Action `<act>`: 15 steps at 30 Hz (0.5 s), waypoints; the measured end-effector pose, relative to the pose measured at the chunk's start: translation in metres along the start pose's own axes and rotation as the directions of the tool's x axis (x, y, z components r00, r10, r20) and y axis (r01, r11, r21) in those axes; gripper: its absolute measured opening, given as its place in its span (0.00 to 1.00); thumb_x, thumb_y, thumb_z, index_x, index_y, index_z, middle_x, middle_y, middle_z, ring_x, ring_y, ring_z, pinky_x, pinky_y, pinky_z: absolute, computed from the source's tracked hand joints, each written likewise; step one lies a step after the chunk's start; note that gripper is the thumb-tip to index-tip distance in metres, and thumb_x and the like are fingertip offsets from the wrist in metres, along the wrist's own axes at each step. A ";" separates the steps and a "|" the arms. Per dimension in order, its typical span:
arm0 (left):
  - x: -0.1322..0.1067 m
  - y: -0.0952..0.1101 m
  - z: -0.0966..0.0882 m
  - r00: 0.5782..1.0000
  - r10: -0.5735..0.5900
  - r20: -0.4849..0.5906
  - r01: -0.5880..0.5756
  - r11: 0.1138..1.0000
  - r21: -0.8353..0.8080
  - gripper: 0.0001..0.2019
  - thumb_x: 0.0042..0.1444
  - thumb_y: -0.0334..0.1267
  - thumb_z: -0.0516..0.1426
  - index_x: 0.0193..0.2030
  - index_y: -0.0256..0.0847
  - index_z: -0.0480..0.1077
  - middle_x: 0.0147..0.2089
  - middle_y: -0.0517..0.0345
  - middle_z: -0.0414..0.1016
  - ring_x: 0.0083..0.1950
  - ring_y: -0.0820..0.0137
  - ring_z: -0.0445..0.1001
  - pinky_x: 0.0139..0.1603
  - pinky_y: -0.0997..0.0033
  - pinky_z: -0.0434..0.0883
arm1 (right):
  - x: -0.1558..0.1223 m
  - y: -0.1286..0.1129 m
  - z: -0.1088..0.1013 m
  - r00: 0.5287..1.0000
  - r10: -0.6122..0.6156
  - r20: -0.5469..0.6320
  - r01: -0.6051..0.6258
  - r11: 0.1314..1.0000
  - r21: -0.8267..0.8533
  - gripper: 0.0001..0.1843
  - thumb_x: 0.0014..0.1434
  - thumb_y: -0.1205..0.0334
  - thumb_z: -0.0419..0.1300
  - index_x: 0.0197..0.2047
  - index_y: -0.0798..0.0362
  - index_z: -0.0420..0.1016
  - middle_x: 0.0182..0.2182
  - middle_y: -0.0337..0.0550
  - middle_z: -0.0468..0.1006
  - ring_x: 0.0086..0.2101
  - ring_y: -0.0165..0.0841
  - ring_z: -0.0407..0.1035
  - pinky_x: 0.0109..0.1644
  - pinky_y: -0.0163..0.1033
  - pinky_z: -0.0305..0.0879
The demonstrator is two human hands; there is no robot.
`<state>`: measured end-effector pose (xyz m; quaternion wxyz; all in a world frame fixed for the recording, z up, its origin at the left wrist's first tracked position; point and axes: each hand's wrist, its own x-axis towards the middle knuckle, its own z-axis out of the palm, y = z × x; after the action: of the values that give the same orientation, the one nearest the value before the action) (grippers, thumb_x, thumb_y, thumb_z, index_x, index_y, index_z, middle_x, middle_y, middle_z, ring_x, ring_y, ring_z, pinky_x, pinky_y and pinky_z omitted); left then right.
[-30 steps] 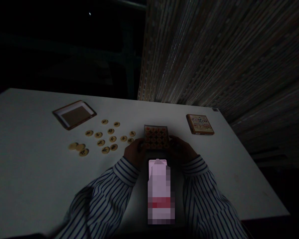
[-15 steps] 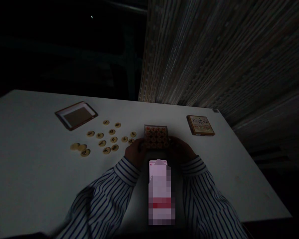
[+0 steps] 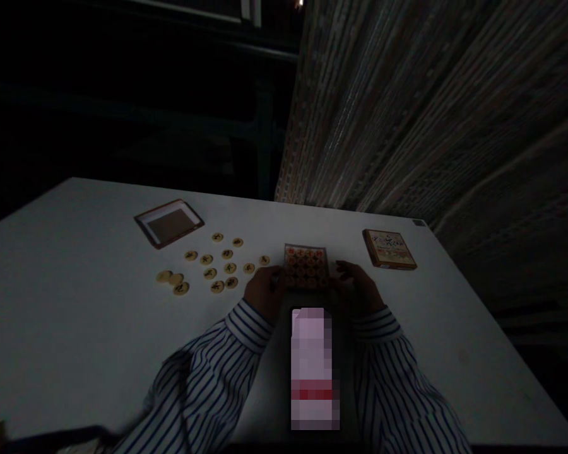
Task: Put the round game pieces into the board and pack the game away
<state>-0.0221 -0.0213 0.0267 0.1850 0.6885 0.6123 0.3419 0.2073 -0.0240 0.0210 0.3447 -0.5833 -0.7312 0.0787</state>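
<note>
- In the head view, the right hand (image 3: 362,290) has been drawn slightly away from the filled box (image 3: 307,246) since half a second ago, and the framing has been shifted, so that the table (image 3: 85,328) is seen a little farther right and lower.
- The right hand is held beside the box's right edge with its fingers parted and loosely bent (whether the thumb is touching the edge cannot be told).
- The left hand (image 3: 264,294) is placed at the box's left edge, its fingers curled; whether the edge is clamped cannot be told in this dim light.
- The filled box is set between the two hands, with round pieces laid in it in rows; red marks are seen on the far row.
- Loose discs (image 3: 230,268) with dark characters are scattered left of the left hand, three of them overlapped.
- Beyond those, a shallow tray (image 3: 173,222) is laid at an angle.
- A closed box (image 3: 389,248) with a printed top is placed beyond the right hand.
- A phone (image 3: 311,366) (its lit screen is pixelated) is positioned between the striped sleeves (image 3: 218,359).
</note>
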 end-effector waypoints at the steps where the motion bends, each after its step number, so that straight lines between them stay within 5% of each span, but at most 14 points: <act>1: 0.000 0.000 -0.003 1.000 0.017 -0.015 -0.017 1.000 -0.009 0.10 0.52 0.37 0.52 0.39 0.38 0.70 0.35 0.54 0.74 0.30 0.72 0.72 0.35 0.71 0.70 | 0.000 -0.001 0.000 1.000 -0.004 -0.013 0.004 1.000 -0.012 0.20 0.51 0.57 0.56 0.47 0.54 0.64 0.36 0.47 0.72 0.30 0.32 0.69 0.33 0.40 0.67; 6: 0.008 -0.007 -0.023 0.986 0.125 -0.111 -0.129 0.991 -0.028 0.10 0.52 0.36 0.51 0.39 0.38 0.69 0.37 0.53 0.73 0.35 0.70 0.71 0.38 0.70 0.70 | 0.001 -0.004 0.000 0.997 -0.054 -0.061 0.052 0.998 -0.030 0.16 0.53 0.57 0.54 0.45 0.53 0.66 0.34 0.46 0.73 0.29 0.32 0.69 0.31 0.39 0.66; 15: 0.023 -0.045 -0.054 0.971 0.233 -0.054 -0.226 0.968 0.110 0.12 0.52 0.38 0.51 0.41 0.38 0.69 0.41 0.52 0.73 0.45 0.65 0.69 0.49 0.64 0.65 | 0.005 -0.035 -0.001 0.986 -0.163 -0.038 0.161 0.986 -0.048 0.08 0.55 0.62 0.52 0.37 0.53 0.69 0.29 0.44 0.73 0.28 0.31 0.68 0.32 0.37 0.66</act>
<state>-0.0916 0.0004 0.0393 0.0882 0.7516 0.5511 0.3516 0.1797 -0.0309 0.0422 0.3519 -0.5311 -0.7705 0.0220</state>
